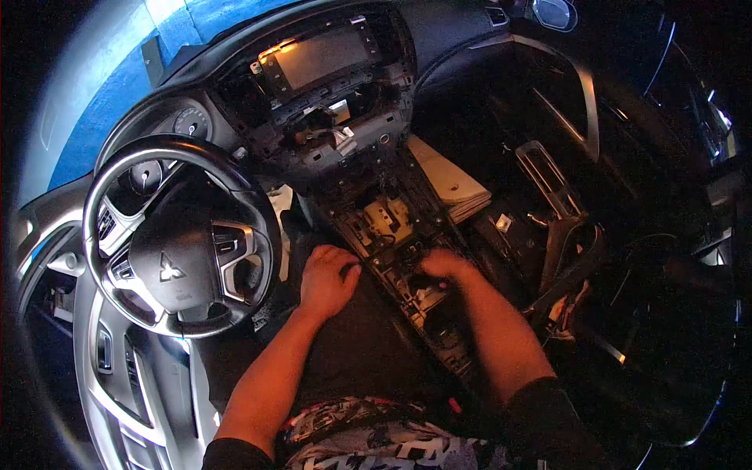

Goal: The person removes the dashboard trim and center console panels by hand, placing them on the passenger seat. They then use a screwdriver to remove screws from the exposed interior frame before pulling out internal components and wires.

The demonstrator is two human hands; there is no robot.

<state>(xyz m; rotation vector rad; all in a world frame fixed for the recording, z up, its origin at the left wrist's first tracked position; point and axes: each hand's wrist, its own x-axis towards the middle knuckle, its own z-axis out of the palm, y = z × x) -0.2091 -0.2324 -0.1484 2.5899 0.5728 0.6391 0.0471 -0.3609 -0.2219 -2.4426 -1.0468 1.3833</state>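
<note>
The centre console of a car lies stripped of its trim, with its inner frame and fittings showing. Over the middle of that console is my right hand, its fingers closed and pointing down at the parts there. Shadow hides what those fingers hold, if anything. My left hand rests on my dark-clothed leg, close to the console's left side, with the thumb apart from the loosely bent fingers and nothing visible in it. The gear shifter base sits just ahead of both hands.
A steering wheel stands at the left. The dashboard is opened up around a screen. Papers lie right of the console. A removed trim frame and other loose parts are on the dim passenger side.
</note>
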